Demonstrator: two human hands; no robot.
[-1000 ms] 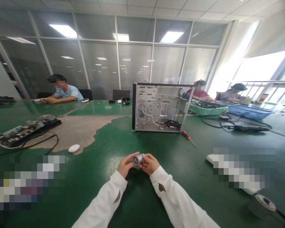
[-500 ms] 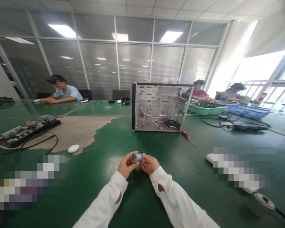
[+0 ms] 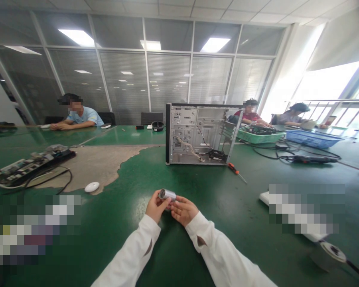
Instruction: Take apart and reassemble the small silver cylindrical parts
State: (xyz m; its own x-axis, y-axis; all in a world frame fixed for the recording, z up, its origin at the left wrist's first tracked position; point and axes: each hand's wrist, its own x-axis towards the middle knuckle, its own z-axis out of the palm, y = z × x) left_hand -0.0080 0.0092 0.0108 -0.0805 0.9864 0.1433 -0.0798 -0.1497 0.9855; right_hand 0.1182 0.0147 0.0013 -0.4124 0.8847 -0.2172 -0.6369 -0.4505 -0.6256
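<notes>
A short silver metal cylinder [image 3: 169,195] with a dark, hollow-looking left end is held a little above the green table [image 3: 131,255]. My left hand [image 3: 154,208] is closed around its left part, thumb along the near side. At the right end, the fingers of my right hand [image 3: 185,211] are bent against the cylinder and support it from below. Some of those fingertips are hidden behind it. Beyond both hands stands an open computer case [image 3: 194,137], its inside and a few loose wires showing. An orange-handled screwdriver [image 3: 233,169] lies by its lower right corner.
A circuit-board assembly [image 3: 32,167] with cables lies at left, near a white round lid [image 3: 92,187]. Green [image 3: 261,137] and blue baskets [image 3: 314,139] stand back right, near a corded tool [image 3: 315,159]. A white power strip [image 3: 314,237] lies at right. Several people sit across the table.
Both hands have shifted slightly left with the cylinder. It has turned so more of its side shows, and my right fingers have moved further beneath it.
</notes>
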